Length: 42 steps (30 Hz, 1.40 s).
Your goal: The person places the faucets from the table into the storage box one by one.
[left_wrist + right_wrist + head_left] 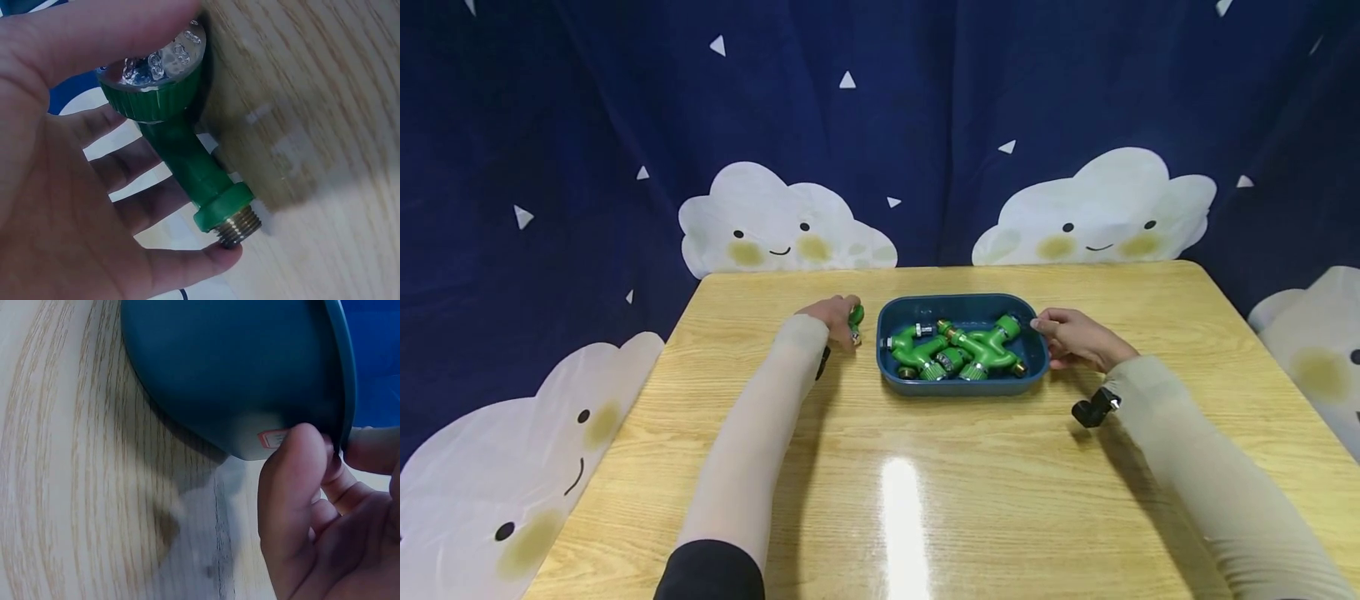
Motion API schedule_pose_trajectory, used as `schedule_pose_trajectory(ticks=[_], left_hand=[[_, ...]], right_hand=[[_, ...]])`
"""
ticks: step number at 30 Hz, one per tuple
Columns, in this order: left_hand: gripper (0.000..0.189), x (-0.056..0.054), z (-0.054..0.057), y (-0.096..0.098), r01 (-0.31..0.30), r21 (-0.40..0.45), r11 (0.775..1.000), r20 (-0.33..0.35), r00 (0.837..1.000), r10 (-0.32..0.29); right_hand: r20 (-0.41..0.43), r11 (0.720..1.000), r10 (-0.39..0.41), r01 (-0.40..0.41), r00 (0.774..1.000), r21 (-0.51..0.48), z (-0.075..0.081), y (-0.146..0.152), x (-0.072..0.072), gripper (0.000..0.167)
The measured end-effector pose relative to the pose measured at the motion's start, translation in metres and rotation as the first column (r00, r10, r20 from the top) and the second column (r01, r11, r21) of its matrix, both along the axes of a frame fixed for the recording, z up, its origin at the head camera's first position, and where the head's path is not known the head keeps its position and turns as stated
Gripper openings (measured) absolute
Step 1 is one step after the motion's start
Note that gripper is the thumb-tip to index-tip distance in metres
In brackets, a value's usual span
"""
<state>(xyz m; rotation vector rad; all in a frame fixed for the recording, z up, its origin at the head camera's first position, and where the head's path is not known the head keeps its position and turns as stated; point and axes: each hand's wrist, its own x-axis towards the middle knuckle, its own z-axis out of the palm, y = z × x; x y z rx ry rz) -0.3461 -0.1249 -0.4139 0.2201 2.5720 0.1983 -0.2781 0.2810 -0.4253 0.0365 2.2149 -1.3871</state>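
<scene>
To the left of a dark blue tub (955,389), my left hand (837,315) grips a green hose fitting (184,159) at the tabletop. One end of it has a ribbed green and chrome collar under my thumb; the other is a threaded brass-coloured end by my little finger. My right hand (1078,337) pinches the tub's right rim between thumb and fingers, as the right wrist view shows. Inside the tub lie several green branched hose fittings (988,352) with metal threads and ribbed collars. A small red-edged label (272,439) is on the tub's outer wall.
Tub and hands are on a light wooden table (1000,483), with a bright glare streak in front of the tub. Behind the table's far edge hangs a dark blue curtain (925,125) printed with clouds and triangles.
</scene>
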Motion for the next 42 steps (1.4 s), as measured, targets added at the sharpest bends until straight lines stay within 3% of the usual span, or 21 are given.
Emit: schedule_pose_trajectory(ticks=[16,25,32,34,36,38,42], left_hand=[[0.099,0.005,-0.011,-0.006,0.037,0.058,0.998,-0.155,0.988,-0.028],[0.101,0.006,-0.008,-0.001,0.075,0.011,0.997,-0.135,0.988,-0.073],[0.096,0.016,-0.013,-0.01,0.09,0.023,0.996,-0.196,0.977,-0.084],[0.091,0.02,-0.013,-0.012,0.099,0.011,0.995,-0.254,0.963,-0.093],[0.088,0.023,-0.011,-0.014,0.112,-0.004,0.994,-0.343,0.933,-0.107],[0.086,0.026,-0.008,-0.014,0.138,-0.022,0.99,-0.443,0.886,-0.133],[0.09,0.031,-0.001,-0.014,0.204,-0.073,0.976,-0.597,0.775,-0.206]], right_hand=[[0.003,1.0,0.002,-0.002,1.0,0.005,0.002,-0.001,0.0,0.027],[0.002,1.0,0.002,-0.002,1.0,-0.002,0.003,0.002,0.002,0.028],[0.01,1.0,0.014,-0.014,1.0,0.0,-0.001,-0.001,0.0,0.026],[0.007,1.0,0.014,-0.014,1.0,0.005,-0.003,0.0,0.0,0.026],[0.001,1.0,0.016,-0.016,1.0,0.005,-0.004,0.001,-0.001,0.027],[-0.004,1.0,0.013,-0.013,1.0,0.002,-0.005,0.001,-0.002,0.027],[0.001,1.0,0.006,-0.006,1.0,-0.017,-0.005,0.0,-0.002,0.027]])
